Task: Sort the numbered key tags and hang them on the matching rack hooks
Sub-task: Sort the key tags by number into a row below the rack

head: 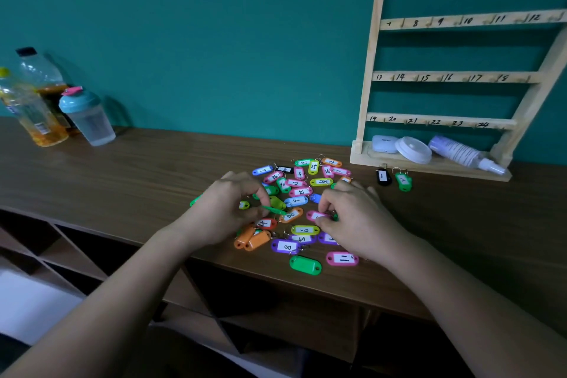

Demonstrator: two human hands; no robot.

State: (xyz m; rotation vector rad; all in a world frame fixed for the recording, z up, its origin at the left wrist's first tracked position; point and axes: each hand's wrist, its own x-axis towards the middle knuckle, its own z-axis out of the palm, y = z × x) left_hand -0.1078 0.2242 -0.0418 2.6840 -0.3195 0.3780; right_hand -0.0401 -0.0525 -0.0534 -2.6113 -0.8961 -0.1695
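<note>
Risk of neighbouring tags (296,201) snagging and scattering while left hand (221,209) pinches green tag (274,210), right hand (352,218) pinches pink tag (316,215).

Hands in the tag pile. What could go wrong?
The blank green tag lies near the table edge; the right hand, pinching a pink tag, could sweep it off. The yellow tag reads 6 or 9 by orientation: misfiling possible. The left hand pinches a tilted green tag in the pile; lifting may drag neighbours.
</note>
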